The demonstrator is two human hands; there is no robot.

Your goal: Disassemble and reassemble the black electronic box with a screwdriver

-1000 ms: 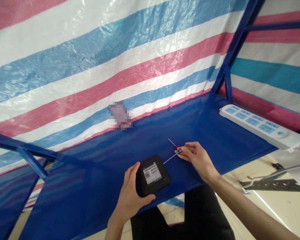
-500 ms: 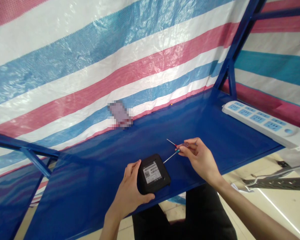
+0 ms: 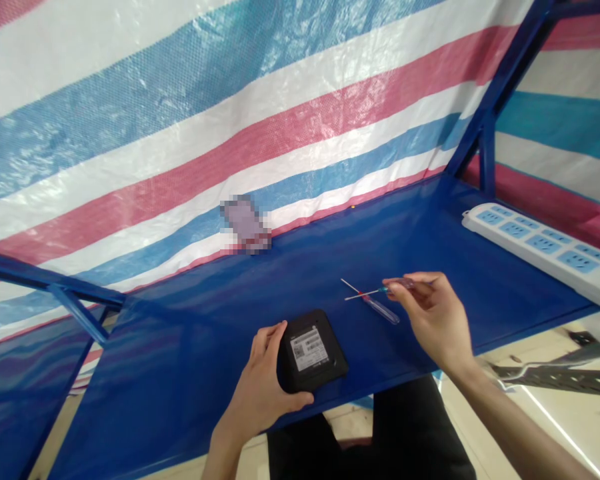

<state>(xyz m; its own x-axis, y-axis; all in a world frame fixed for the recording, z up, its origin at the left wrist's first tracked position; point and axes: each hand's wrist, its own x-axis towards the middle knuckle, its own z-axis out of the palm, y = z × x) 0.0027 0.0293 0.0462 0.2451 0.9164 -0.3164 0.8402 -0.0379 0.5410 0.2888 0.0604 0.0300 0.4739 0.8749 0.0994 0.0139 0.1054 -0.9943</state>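
Grip of the right hand [image 3: 433,313] is closed around the handle end of a slim screwdriver with a clear handle, teal collar and metal shaft [image 3: 381,291], thumb and fingertips pinching it near the collar. Its long axis runs leftward from the fingers and slightly back toward the body, roughly level by the look of it.

Left of the right grip and nearer the body sits a flat, black, square-cornered plastic box with a white printed label [image 3: 313,353], label side up on the glossy blue tabletop [image 3: 195,347]. The held shaft's tip stands apart from it, out beyond its far right corner. Nearer to the box is the left hand [image 3: 260,383], its grip wrapped around the left side, with fingers at the far left and thumb along the near edge.

Between right hand and box, a second screwdriver with a clear handle and red collar [image 3: 384,311] lies on the tabletop, handle slanting toward the near right. The held shaft crosses over it in view; whether they touch cannot be told.
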